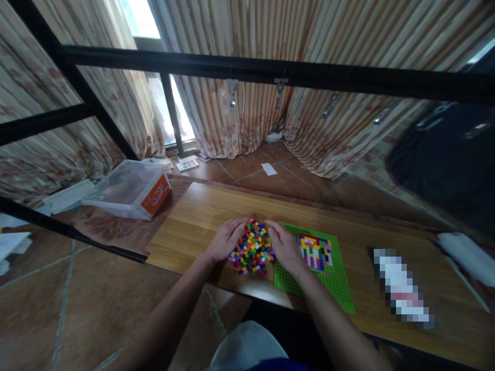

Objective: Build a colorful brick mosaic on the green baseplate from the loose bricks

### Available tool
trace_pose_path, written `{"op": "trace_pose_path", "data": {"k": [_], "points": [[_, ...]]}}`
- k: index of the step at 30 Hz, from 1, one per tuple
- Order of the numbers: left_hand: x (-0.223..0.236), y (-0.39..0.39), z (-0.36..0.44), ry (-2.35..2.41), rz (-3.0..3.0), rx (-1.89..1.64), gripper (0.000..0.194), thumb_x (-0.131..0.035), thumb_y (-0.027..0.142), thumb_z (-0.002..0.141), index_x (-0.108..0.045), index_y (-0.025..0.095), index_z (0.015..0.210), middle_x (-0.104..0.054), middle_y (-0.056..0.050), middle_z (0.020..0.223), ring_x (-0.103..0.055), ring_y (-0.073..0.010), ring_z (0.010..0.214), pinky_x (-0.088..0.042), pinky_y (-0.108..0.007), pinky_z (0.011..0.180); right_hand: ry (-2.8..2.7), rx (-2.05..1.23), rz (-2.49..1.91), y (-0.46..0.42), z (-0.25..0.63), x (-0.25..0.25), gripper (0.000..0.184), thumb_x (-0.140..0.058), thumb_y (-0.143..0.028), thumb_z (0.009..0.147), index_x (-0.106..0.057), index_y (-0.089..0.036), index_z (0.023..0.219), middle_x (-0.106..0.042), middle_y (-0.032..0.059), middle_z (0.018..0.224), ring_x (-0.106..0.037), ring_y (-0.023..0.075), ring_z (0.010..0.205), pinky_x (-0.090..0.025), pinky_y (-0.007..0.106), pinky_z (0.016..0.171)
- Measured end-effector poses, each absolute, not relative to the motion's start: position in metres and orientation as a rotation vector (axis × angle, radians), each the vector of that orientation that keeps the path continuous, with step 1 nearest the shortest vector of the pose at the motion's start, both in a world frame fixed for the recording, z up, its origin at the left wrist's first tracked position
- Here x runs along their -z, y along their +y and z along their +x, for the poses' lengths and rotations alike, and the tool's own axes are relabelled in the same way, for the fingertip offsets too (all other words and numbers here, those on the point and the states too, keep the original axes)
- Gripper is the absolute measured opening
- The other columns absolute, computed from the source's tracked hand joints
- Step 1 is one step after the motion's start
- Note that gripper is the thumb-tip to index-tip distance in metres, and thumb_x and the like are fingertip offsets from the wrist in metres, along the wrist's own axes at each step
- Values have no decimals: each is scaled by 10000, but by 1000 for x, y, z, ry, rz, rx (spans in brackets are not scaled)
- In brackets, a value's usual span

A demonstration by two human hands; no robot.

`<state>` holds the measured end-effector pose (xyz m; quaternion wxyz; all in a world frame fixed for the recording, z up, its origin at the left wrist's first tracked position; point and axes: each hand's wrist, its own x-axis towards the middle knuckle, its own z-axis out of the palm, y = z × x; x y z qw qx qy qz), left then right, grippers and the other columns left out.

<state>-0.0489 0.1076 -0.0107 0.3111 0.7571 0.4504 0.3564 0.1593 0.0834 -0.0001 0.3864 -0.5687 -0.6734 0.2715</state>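
A heap of small bricks in many colours (252,248) lies on the wooden table (201,216). My left hand (225,238) cups the heap's left side, fingers curved and flat against the bricks. My right hand (285,247) cups the right side the same way, its heel over the edge of a green baseplate (332,281). A patch of coloured bricks (315,251) is pressed onto that plate just right of my right hand. Neither hand grips anything that I can see.
A clear plastic box with an orange label (129,189) lies on the floor at the left, papers beside it. A black metal frame (270,69) crosses the upper view before striped curtains. A white object (466,255) and a blurred-out item (402,288) lie on the table's right.
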Motion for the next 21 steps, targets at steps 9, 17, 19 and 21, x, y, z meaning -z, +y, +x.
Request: {"op": "trace_pose_path", "data": {"k": [9, 17, 19, 21], "points": [[29, 141, -88, 1761, 2099, -959, 365, -377, 333, 949, -641, 142, 1115, -673, -145, 1192, -604, -260, 1144, -467, -437, 1043, -1764, -527, -1567, 29, 173, -11, 272, -475, -254, 926, -715, -216, 1049, -714, 74, 1022, -668, 219, 971, -514, 374, 873], [38, 177, -92, 1940, 2260, -837, 253, -407, 224, 905, -637, 159, 991, -643, -159, 1180, -565, -290, 1148, -432, -455, 1046, -1917, -493, -1653, 45, 147, 2, 249, -506, -182, 908, -715, -190, 1044, -684, 77, 978, -642, 223, 933, -494, 357, 868], [39, 177, -91, 1954, 2291, -823, 233, -421, 219, 899, -636, 168, 972, -643, -152, 1172, -560, -294, 1143, -430, -459, 1039, -1944, -487, -1671, 47, 145, 6, 228, -507, -165, 908, -723, -190, 979, -678, 77, 964, -637, 219, 911, -491, 345, 851], [39, 176, -90, 1956, 2309, -809, 226, -423, 217, 898, -635, 172, 961, -650, -141, 1143, -564, -291, 1121, -434, -450, 1027, -1948, -495, -1655, 47, 144, 10, 222, -505, -153, 910, -722, -202, 913, -672, 68, 947, -632, 205, 886, -488, 327, 835]]}}
